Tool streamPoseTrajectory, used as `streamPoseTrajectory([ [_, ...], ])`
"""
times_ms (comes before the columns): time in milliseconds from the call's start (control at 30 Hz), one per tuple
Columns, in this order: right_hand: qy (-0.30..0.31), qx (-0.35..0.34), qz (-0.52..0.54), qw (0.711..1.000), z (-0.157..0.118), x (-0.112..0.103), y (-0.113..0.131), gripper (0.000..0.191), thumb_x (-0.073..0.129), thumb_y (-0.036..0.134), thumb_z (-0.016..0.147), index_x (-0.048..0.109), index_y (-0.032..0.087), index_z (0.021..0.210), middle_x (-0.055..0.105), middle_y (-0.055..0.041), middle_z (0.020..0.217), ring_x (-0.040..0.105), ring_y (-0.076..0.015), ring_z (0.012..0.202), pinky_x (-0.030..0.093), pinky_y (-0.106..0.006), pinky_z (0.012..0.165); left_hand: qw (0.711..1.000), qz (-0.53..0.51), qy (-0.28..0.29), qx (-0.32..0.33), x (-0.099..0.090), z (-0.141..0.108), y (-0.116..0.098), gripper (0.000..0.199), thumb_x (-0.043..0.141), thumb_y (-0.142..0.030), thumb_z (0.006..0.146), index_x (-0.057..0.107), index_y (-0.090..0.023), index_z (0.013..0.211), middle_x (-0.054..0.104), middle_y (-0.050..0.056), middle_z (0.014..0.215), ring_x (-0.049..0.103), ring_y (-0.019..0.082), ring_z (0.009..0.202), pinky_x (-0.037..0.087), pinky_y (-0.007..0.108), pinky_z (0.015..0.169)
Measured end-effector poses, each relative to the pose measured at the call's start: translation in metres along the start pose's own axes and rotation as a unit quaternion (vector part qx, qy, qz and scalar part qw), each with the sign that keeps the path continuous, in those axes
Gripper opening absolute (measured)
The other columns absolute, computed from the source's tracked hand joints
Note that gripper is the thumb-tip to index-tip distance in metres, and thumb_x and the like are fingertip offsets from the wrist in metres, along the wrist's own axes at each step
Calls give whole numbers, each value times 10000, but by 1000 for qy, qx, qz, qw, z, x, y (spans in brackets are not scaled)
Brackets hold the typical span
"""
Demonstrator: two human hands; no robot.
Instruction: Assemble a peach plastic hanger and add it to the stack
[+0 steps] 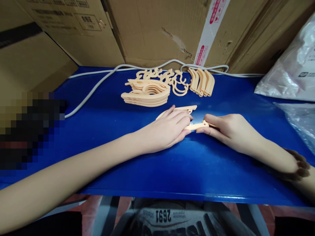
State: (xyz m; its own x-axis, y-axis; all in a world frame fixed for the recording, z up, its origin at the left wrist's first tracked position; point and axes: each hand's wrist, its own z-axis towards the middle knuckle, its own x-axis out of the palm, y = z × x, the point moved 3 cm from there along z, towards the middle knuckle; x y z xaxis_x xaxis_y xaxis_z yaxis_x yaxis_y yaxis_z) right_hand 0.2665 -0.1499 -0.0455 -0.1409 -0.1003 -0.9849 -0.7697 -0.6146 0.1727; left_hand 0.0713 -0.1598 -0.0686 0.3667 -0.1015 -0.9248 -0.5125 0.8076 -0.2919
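Observation:
My left hand [168, 129] lies closed over a cream plastic hanger body [185, 108] on the blue table, its fingers covering most of the piece. From under that hand the body's lower edge [195, 126] sticks out to the right. At this end my right hand [228, 129] pinches a slim cream hanger arm [210, 124], mostly hidden by the fingers. The two pieces meet there; whether they are joined I cannot tell. Behind the hands stands a stack of hanger bodies [147, 100], beside several loose hanger hooks [180, 91] and a row of curved hanger arms [203, 82].
A white cable [93, 86] runs along the back of the blue table [152, 173]. Cardboard boxes [157, 32] wall off the rear and left. Plastic bags [292, 65] sit at the right. A pixelated dark area covers the left edge.

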Motion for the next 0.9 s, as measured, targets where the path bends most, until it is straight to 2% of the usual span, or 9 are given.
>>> streamPoseTrajectory([
  [167,-29,-12,-56,998,-2,0,2,597,136,657,995,431,225,707,480,9,509,457,-140,444,199,-255,485,1000,-3,-7,9,1,-1,1,280,344,-246,1053,536,-88,1182,585,156,1333,455,297,1362,262,550,1209],
  [333,-64,-40,-106,992,-3,0,3,554,171,606,1018,412,221,701,554,4,560,491,-132,459,193,-251,472,1000,-20,-4,10,0,-1,2,276,314,-253,1060,535,-108,1138,580,150,1337,437,289,1378,263,553,1207],
  [700,-94,-71,-77,990,-3,0,0,513,275,577,1022,430,215,693,545,10,569,517,-119,486,220,-256,490,1000,-18,-8,8,-1,-1,0,255,326,-245,1057,532,-113,1128,594,154,1324,452,285,1371,268,542,1210],
  [900,-104,-59,-70,990,-3,1,-2,545,279,605,1010,443,211,672,535,6,558,507,-117,482,206,-259,497,1000,-17,-9,4,-1,-1,0,253,322,-245,1056,535,-127,1126,593,148,1325,453,272,1370,267,534,1211],
])
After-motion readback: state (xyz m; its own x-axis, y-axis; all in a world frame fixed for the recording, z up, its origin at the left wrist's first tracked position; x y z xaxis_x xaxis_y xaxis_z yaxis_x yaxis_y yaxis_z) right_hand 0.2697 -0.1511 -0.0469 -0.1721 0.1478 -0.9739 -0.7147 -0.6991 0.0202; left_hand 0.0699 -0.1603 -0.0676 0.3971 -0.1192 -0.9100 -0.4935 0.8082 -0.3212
